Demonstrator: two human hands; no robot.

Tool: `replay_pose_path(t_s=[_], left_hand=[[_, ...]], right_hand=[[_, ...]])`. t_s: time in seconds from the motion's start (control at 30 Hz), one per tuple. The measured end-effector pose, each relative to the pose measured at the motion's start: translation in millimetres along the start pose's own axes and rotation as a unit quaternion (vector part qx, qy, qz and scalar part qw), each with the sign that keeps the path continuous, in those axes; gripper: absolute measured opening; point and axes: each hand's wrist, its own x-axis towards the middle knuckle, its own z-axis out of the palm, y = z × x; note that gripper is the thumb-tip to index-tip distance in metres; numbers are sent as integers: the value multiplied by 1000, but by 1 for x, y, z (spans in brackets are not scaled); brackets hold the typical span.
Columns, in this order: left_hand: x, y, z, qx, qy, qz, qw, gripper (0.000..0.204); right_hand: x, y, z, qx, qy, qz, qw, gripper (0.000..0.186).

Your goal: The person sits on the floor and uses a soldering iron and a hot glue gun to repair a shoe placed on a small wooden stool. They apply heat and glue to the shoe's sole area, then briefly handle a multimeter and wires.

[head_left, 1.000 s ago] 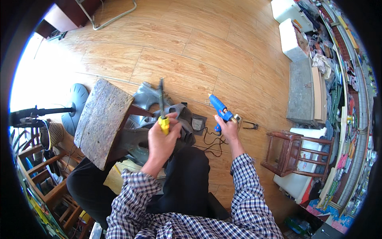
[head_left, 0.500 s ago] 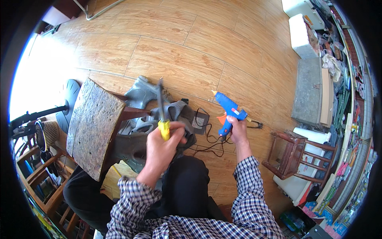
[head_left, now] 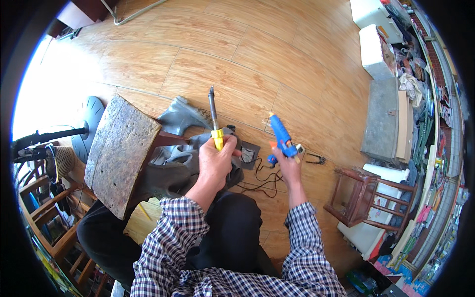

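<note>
In my left hand [head_left: 213,163] is a soldering iron [head_left: 217,138] with a yellow handle, its long metal barrel pointing up and away from me. My right hand [head_left: 289,169] grips a blue hot glue gun [head_left: 281,129] with an orange trigger and a yellowish nozzle tip pointing away. The two tools are apart. Grey rubber waders [head_left: 173,173] lie bunched left of my left hand, partly beneath it, with one grey boot [head_left: 180,116] toward the far side. A worn wooden stool [head_left: 118,156] lies across my left, its leg over the waders.
Dark cords [head_left: 264,185] trail on the tiled floor near a flat grey packet [head_left: 249,151]. Black-handled pliers or a similar tool [head_left: 316,159] lie right of the glue gun. Further right stand a small wooden chair [head_left: 356,195] and a grey metal box [head_left: 381,119].
My left hand has moved right and slightly away with the soldering iron. The glue gun has turned in my right hand, its nozzle shifting slightly right; the hand has moved a little left.
</note>
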Motion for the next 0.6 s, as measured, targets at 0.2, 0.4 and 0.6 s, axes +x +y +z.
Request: replay_pose_path(t_s=[0.2,0.4,0.6], left_hand=[[-24,-7,-19,28,-14,10,999,19],[-38,3,-27,15,-37,-21,999,17],[-42,13,-32,-7,-22,-51,998,18]], right_hand=[[95,103,-27,-40,156,84,983,29],[143,178,-41,-62,200,124,970,34],[148,208,-29,-61,210,105,970,38]])
